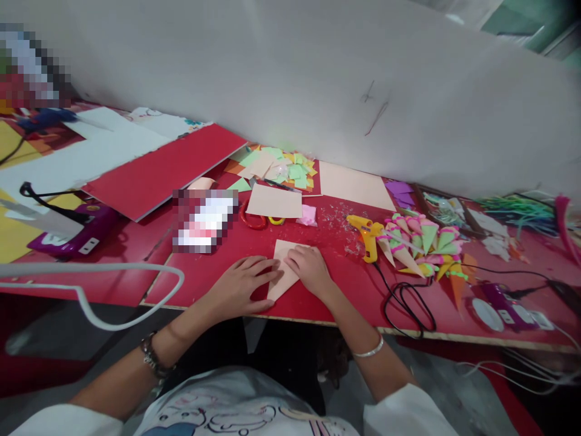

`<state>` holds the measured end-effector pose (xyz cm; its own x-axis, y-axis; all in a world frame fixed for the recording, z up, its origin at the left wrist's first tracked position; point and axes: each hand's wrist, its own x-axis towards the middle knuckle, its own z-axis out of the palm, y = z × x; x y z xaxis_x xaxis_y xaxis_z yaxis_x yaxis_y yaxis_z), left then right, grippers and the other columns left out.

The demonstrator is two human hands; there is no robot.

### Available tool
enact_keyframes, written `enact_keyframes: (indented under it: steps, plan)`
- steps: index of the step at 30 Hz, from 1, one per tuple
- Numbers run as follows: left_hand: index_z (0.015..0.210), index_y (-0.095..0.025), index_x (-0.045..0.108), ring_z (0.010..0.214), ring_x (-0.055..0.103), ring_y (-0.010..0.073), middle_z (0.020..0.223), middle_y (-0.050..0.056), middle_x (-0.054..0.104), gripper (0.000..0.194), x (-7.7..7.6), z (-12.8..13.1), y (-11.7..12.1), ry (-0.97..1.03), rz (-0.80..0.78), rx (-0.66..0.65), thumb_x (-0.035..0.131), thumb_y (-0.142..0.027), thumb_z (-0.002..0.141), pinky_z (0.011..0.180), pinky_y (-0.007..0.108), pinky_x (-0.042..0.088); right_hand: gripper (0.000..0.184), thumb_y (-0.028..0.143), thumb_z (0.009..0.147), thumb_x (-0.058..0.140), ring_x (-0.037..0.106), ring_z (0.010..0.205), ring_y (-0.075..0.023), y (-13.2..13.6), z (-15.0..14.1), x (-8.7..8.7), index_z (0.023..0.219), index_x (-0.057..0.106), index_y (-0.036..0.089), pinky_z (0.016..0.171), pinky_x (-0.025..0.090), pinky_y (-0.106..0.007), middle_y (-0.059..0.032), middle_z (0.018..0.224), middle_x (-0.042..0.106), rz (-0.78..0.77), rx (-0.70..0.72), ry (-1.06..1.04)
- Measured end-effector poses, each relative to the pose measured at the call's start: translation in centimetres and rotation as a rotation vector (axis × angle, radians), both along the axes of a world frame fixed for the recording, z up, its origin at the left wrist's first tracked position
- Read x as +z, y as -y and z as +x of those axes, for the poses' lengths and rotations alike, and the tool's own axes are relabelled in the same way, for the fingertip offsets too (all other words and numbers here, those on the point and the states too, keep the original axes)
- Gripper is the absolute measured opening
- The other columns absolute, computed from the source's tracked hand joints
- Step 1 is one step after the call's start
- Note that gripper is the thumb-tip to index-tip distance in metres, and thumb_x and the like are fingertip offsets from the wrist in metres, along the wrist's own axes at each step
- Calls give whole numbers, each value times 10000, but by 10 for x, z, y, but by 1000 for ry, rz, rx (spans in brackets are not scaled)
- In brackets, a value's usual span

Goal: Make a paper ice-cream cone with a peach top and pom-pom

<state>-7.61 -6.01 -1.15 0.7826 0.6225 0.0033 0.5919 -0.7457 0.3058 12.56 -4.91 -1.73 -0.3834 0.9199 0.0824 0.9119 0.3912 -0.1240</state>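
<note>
A small sheet of peach paper [287, 283] lies near the table's front edge, with one side seeming to be folded over. My left hand [245, 283] rests at its left side, fingers stretched and apart, the fingertips touching the paper. Across its upper right part, my right hand [311, 270] presses down with curled fingers; the fingertips partly cover the fold. Just beyond the hands, another peach sheet [275, 201] lies over red-handled scissors [252, 219] and a yellow-handled pair [276, 221]. A pink paper piece [307, 215] sits beside that sheet.
To the right are a yellow glue gun [365, 235] with a black cord, a pile of small paper cones [426, 239] and a purple power strip [508, 306]. A red board [167, 172] and a white cable [136, 266] are at left. Paper scraps [297, 172] lie along the wall.
</note>
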Motion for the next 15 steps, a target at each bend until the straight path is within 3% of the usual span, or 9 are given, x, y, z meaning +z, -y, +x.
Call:
enact_keyframes:
  steps: [6, 10, 12, 15]
  plan:
    - [1326, -298, 247, 1264, 227, 230, 1401, -12, 271, 650, -1, -2, 0, -46, 16, 23, 431, -525, 746, 1030, 399, 178, 194, 300, 856, 424, 506, 752, -146, -1, 1, 9, 806, 572, 185, 648, 297, -257, -21, 785, 588, -7, 11, -8]
    - [1331, -302, 226, 1275, 206, 226, 1408, -17, 254, 700, -2, -4, -2, -62, 7, 1, 443, -563, 719, 1040, 409, 152, 209, 250, 857, 403, 474, 865, -180, 14, 4, 17, 981, 553, 173, 742, 333, -286, -75, 934, 553, 56, -15, -35]
    - [1329, -308, 227, 1276, 203, 217, 1408, -25, 251, 700, -2, -5, -2, -63, 5, 2, 443, -570, 716, 1043, 407, 145, 251, 198, 855, 382, 446, 927, -189, 28, 5, 19, 1043, 547, 196, 820, 326, -315, -83, 1003, 529, 111, 57, -83]
    - [1324, -306, 242, 1279, 196, 214, 1408, -24, 251, 714, -1, -5, -2, -70, 2, 10, 452, -586, 701, 1044, 407, 138, 296, 166, 820, 426, 411, 996, -190, 50, 6, 18, 1074, 555, 247, 913, 291, -352, -68, 1061, 512, 73, 298, -133]
